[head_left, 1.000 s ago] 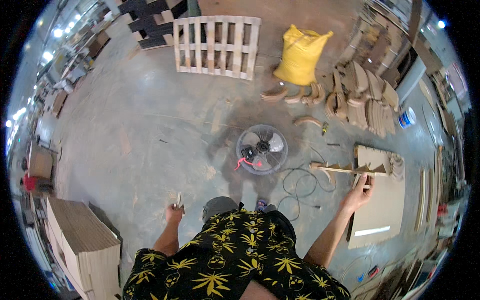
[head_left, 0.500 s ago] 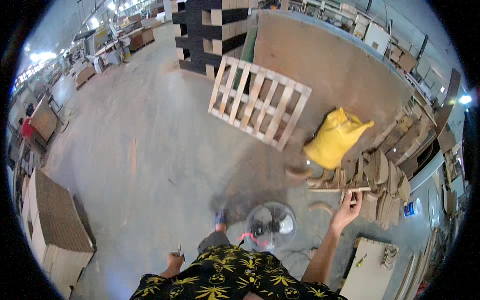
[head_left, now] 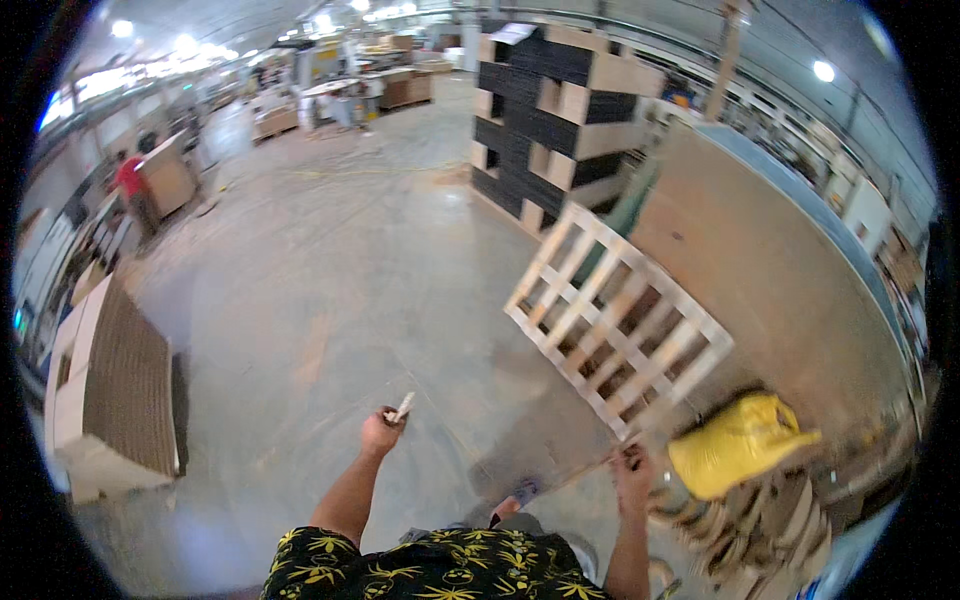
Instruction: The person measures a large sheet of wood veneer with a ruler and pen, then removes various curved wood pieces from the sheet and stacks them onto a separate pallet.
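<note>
Left hand (head_left: 383, 432) farther forward than half a second ago; right hand (head_left: 631, 474) lower in view. Camera has swung too: slatted wooden pallet (head_left: 622, 322) and yellow sack (head_left: 738, 446) now sit farther right.

Left fingers closed around a short, pale stick-like piece (head_left: 403, 406), light cream, tip angled up and away, held above bare grey floor (head_left: 290, 400). Right fingers bent round a thin wooden strip (head_left: 592, 468), tan, running out leftward from the hand; blurred, notches not readable. Strip is near the pallet's lower corner in view; cannot tell whether they touch.

Sack bulges, top gathered; contents hidden. Just below it, a heap of curved wooden pieces (head_left: 775, 525), brown, overlapping.

Pallet tilted in front of a large brown panel (head_left: 770, 270). Behind, tall stack of black and tan blocks (head_left: 545, 120). Far left, layered stack of boards (head_left: 125, 380), brown edges, pale sides. Beyond, a person in a red top (head_left: 131, 178) beside an upright tan board (head_left: 168, 177). Pallet, sack and heap crowd the right side.
</note>
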